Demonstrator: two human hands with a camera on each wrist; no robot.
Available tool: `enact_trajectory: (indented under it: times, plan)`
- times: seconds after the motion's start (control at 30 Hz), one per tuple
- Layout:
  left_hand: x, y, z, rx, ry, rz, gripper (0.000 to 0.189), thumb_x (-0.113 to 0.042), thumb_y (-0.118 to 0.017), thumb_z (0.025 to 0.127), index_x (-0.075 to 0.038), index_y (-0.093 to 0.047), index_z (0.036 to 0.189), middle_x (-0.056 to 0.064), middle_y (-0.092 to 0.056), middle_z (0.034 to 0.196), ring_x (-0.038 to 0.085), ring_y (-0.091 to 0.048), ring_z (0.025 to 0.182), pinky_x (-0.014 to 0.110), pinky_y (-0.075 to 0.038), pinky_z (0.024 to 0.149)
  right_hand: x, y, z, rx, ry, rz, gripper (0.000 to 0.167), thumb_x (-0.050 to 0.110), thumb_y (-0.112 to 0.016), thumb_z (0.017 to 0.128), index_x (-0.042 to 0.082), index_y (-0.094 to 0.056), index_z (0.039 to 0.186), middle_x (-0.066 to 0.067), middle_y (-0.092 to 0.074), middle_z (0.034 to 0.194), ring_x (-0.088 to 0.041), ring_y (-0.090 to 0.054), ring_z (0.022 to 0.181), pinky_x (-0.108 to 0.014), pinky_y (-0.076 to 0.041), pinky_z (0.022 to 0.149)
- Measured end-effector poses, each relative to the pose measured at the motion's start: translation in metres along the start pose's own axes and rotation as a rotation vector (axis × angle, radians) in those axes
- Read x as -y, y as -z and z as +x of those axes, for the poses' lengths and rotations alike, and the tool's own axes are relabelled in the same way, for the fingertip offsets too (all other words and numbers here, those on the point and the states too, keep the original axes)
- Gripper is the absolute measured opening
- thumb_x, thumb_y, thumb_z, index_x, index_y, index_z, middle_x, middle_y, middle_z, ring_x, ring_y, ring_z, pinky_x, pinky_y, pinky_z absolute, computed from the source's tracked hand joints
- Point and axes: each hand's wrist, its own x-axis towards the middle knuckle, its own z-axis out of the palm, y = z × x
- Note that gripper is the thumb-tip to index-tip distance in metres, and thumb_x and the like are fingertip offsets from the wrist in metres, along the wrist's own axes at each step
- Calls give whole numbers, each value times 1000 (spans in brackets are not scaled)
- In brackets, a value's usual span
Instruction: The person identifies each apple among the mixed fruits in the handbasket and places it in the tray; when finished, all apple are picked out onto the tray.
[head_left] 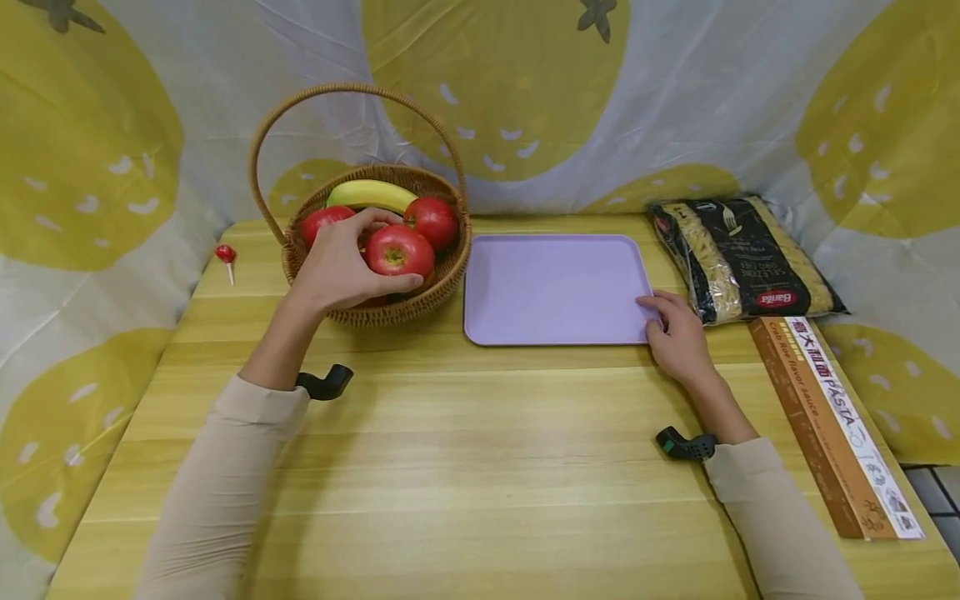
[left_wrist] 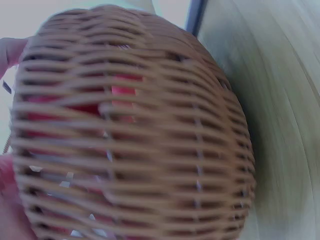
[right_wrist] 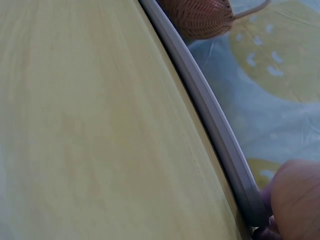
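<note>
My left hand (head_left: 341, 267) reaches into a wicker basket (head_left: 397, 311) and holds a red apple (head_left: 400, 252) between thumb and fingers. Two more red apples show in the basket, one on the right (head_left: 432, 222) and one behind the hand (head_left: 324, 222), with a banana (head_left: 372, 194) at the back. In the left wrist view the basket's woven wall (left_wrist: 140, 140) covers most of the scene. A flat lilac tray (head_left: 555, 289) lies beside the basket. My right hand (head_left: 678, 337) grips its right edge; the right wrist view shows fingers (right_wrist: 297, 200) at the tray's corner.
A black bag of pasta (head_left: 750, 258) lies at the back right. A long pasta box (head_left: 836, 425) lies along the table's right side. A red lollipop (head_left: 225, 253) is at the far left. Lemon-print cloth (head_left: 495, 92) hangs behind the wooden table (head_left: 495, 467).
</note>
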Motion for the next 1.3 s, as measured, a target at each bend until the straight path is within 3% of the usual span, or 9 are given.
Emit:
enact_trajectory:
  times: [0.17,0.37,0.43,0.6,0.7,0.9,1.07,1.3]
  plan:
    - [-11,-4,0,-29,10,-60,79,-56,-89,71,-22,-61,137,8,-69,122,26,-63,113,51,-55,94,-1,0,0,-4,1,6,43,-2,-46,95,-3,-64,134,-27,-49,150,-48,-45,140,-63,-37,112]
    - [-30,-15,6,-20,-26,-180,74,-52,-89,72,-29,-62,137,1,-68,125,20,-64,110,45,-56,94,-2,0,1,14,2,11,43,-2,-46,96,-3,-63,135,-27,-47,152,-48,-44,141,-63,-38,111]
    - [-36,-20,9,-25,-35,-206,72,-51,-89,72,-30,-62,135,-1,-69,125,18,-57,116,44,-52,97,-2,0,1,22,9,12,43,-2,-46,97,-3,-63,136,-27,-47,152,-48,-44,141,-63,-38,112]
    - [-54,-36,16,-37,-80,-288,70,-48,-88,72,-28,-53,130,-4,-68,126,15,-52,121,40,-52,96,-3,1,0,30,24,5,42,-2,-46,97,-4,-62,136,-27,-46,152,-48,-43,141,-64,-36,112]
    - [-67,-47,20,-55,-113,-362,68,-45,-87,73,-28,-52,129,-4,-65,124,12,-61,110,39,-59,90,-4,2,-1,34,24,3,42,-2,-46,97,-4,-62,136,-28,-46,152,-49,-42,142,-65,-36,112]
    - [-90,-79,29,-62,-136,-418,65,-48,-87,75,-32,-59,131,-8,-68,120,11,-64,104,33,-59,86,-5,3,0,35,26,0,42,-2,-46,97,-4,-61,137,-28,-45,153,-49,-41,142,-65,-35,113]
    - [-94,-110,37,-47,-120,-393,70,-52,-86,76,-32,-60,138,-7,-69,123,16,-65,108,31,-58,85,-4,1,1,43,25,0,43,-2,-46,97,-4,-61,138,-28,-44,154,-49,-40,143,-65,-34,113]
    - [-83,-145,56,-47,-60,-362,77,-54,-84,78,-27,-54,143,0,-69,123,16,-62,107,33,-57,88,-5,2,0,44,22,-4,43,-2,-46,97,-4,-61,138,-28,-44,154,-49,-40,143,-65,-34,114]
